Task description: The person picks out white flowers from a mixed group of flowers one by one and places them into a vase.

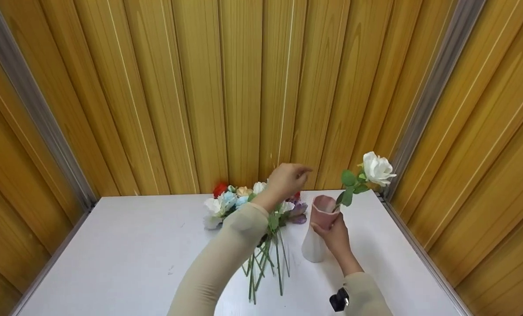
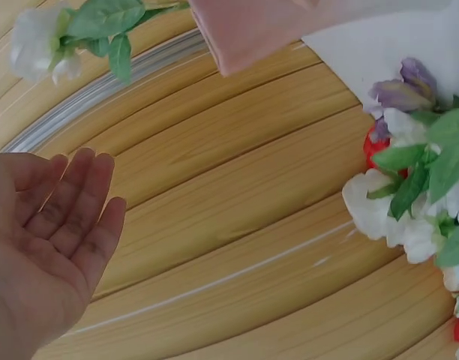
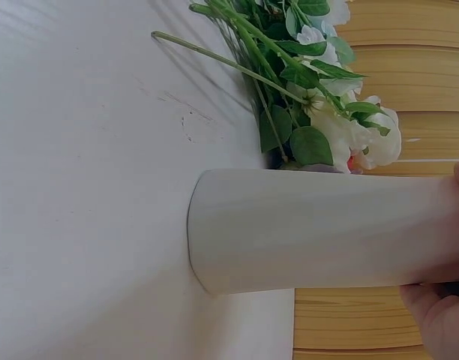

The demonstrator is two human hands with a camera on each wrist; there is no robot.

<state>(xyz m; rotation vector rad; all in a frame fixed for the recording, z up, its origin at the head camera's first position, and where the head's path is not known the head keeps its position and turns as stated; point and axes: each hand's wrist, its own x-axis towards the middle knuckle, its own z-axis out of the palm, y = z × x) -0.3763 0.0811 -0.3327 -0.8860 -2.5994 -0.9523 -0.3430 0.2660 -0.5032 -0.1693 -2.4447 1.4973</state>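
Note:
A vase [image 1: 316,239], pink at the top and fading to white below, stands upright on the table. My right hand [image 1: 337,237] grips its upper part, thumb and fingers around the side; the right wrist view shows the vase's white lower body [image 3: 319,229] and part of that hand [image 3: 443,319]. One white rose [image 1: 377,169] with green leaves leans out of the mouth toward the right. My left hand [image 1: 287,180] hovers left of the vase above the flower pile, holding nothing. Its fingers [image 2: 79,202] are loosely bent in the left wrist view.
Several artificial flowers [image 1: 228,199] in white, blue, red, peach and purple lie in a pile at the back of the white table [image 1: 134,259]. Their green stems [image 1: 261,267] point toward the front. Wood-patterned panels [image 1: 200,96] enclose the back and sides.

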